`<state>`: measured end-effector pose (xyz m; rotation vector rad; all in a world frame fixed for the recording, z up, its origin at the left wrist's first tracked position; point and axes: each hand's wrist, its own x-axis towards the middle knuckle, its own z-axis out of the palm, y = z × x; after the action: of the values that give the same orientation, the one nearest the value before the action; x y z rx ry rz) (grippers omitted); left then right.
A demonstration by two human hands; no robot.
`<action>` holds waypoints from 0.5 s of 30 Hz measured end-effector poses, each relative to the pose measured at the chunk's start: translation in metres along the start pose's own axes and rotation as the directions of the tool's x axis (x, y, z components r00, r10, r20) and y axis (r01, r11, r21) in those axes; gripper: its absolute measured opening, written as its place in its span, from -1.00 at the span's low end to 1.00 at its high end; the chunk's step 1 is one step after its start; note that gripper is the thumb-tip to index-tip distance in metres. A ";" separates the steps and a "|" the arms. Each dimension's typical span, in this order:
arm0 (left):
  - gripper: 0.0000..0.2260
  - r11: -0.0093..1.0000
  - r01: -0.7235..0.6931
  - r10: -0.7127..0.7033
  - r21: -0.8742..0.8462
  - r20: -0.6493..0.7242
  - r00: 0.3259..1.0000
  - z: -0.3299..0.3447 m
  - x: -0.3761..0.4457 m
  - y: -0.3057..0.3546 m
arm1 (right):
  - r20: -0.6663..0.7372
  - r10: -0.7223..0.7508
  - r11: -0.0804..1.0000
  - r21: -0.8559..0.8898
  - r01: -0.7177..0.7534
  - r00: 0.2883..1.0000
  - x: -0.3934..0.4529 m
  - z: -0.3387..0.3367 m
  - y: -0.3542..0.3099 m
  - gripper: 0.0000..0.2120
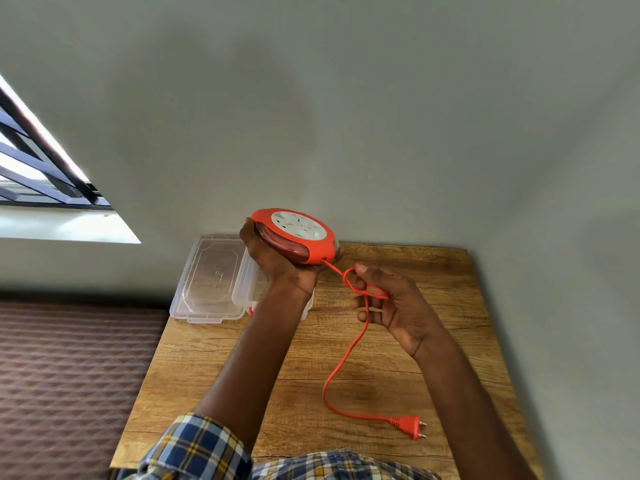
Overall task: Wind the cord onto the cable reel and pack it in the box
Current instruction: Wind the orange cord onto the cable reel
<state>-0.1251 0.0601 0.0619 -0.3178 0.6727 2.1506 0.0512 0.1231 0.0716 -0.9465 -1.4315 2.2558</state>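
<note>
My left hand [277, 261] grips the orange cable reel [294, 237] from below and holds it up above the table, its white socket face turned upward. The orange cord [341, 368] leaves the reel's lower right side. It runs into my right hand [391, 303], which pinches a small loop of it between thumb and fingers. From there the cord hangs down and curves across the wooden table [214, 368] to the orange plug [408, 426], which lies near the front edge. The clear plastic box [247, 289] stands behind my left forearm, partly hidden.
The box's clear lid [207, 282] lies flat at the table's back left corner, beside the box. A grey wall rises right behind the table. A brown quilted surface [69, 375] lies to the left, under a barred window [38, 168].
</note>
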 end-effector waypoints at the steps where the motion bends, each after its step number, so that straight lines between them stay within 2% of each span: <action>1: -0.24 1.000 -0.002 0.002 0.004 0.005 1.000 0.000 0.001 -0.001 | -0.042 -0.014 0.997 -0.082 0.011 0.999 0.000 0.000 0.000 -0.71; 3: -0.24 1.000 0.000 0.000 0.009 0.010 1.000 -0.001 0.000 -0.002 | -0.080 -0.047 0.985 -0.169 0.033 0.996 0.001 -0.001 0.000 -0.69; 6: -0.24 1.000 0.017 -0.017 -0.001 0.015 1.000 -0.001 -0.001 -0.005 | -0.062 -0.001 0.995 -0.097 -0.005 0.998 0.001 -0.002 0.000 -0.66; 9: -0.23 1.000 0.017 -0.017 0.012 0.027 0.999 -0.001 -0.001 -0.007 | -0.051 0.022 0.995 -0.098 -0.027 0.998 0.002 -0.005 0.004 -0.67; 13: -0.25 1.000 0.007 -0.007 0.017 0.026 1.000 0.001 -0.001 -0.004 | -0.013 0.044 0.998 0.046 -0.044 0.999 0.001 -0.008 0.004 -0.83; 15: -0.24 1.000 -0.003 0.002 0.028 0.019 1.000 0.000 0.000 -0.005 | -0.036 0.026 0.999 -0.030 -0.027 0.999 0.002 -0.010 0.003 -0.82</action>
<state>-0.1213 0.0625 0.0598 -0.2810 0.6926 2.1420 0.0569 0.1301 0.0652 -1.0155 -1.4499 2.2304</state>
